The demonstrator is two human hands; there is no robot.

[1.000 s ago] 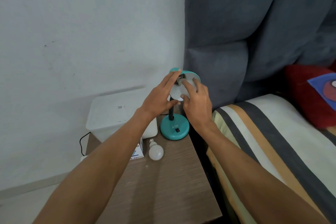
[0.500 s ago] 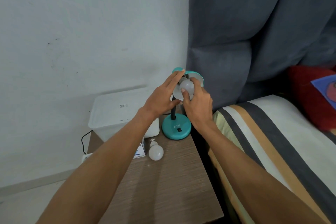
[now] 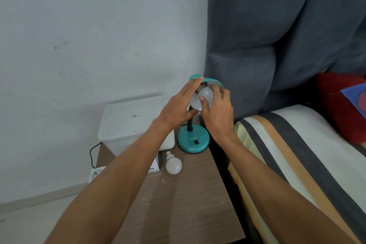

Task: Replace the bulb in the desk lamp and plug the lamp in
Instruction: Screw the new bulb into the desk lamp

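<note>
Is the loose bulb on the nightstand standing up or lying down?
Lying down. The loose bulb rests on its side on the nightstand, screw base pointing away toward the white box.

So there's a white lidded plastic box (image 3: 126,123) sitting at the back of a wood-grain nightstand (image 3: 184,208), pushed up near the pale wall (image 3: 89,31). To the right is a bed with a striped cover (image 3: 293,156) in cream, tan and dark grey, a big padded grey headboard (image 3: 277,25) behind it, and a red pillow (image 3: 336,105) with a blue patch at the far edge.
</note>
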